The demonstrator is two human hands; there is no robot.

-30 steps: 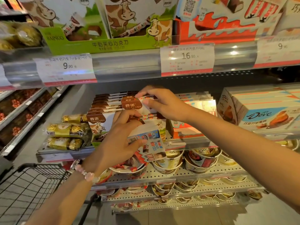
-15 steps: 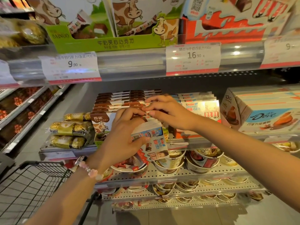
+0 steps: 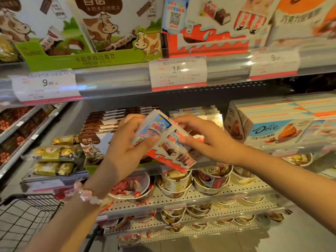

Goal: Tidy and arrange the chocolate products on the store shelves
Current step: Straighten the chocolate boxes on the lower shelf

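Since half a second earlier, we noted both hands had lifted off the brown bar stack (image 3: 107, 122) and drawn the packs out in front of it. The left hand (image 3: 125, 148) gripped a blue-and-white pack (image 3: 152, 127), fingers curled round it. The right hand (image 3: 201, 139) pinched the red-and-white Kinder pack (image 3: 171, 151) at its upper edge; that pack hung tilted, its lower corner out past the shelf lip (image 3: 227, 162), to the right of and below the brown stack.

Risk, as we judged it: the light pinch and the tilt could let the Kinder pack slip onto the tubs (image 3: 174, 184) below the stack. A sideways sweep could also knock the stack askew.

Room: the white Kinder stack (image 3: 198, 111) sat just right of the brown stack, with the upper shelf rail (image 3: 112, 82) overhead, so clearance looked tight.
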